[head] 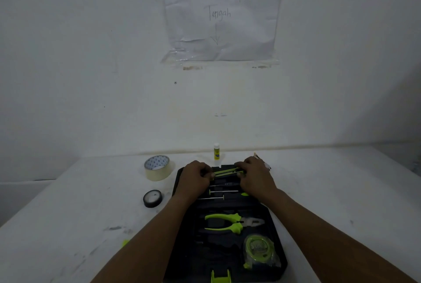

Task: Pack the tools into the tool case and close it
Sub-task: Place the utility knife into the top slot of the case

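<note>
The black tool case [182,237] lies open on the white bench [68,225], its long axis running from the person toward the wall. Both hands work at its far end. The left hand [196,174] and the right hand [255,174] each pinch 1 end of a slim black and lime-green tool [225,171], fingers curled round it. What tool it is cannot be told. Its long axis runs left to right across the case, the right end a little farther away.

Just nearer than it, 3 thin screwdrivers [222,191] lie in slots, also left to right. In the middle of the case the lime-green pliers [227,222] lie with handles to the left and jaws pointing right. The green tape measure [258,248] sits in the near right corner, and a green latch [220,277] shows at the near edge.

On the bench left of the case stand a roll of cream tape [157,167] and a smaller roll of black tape [152,198]. A glue stick [216,151] stands upright beyond the case, by the wall.
</note>
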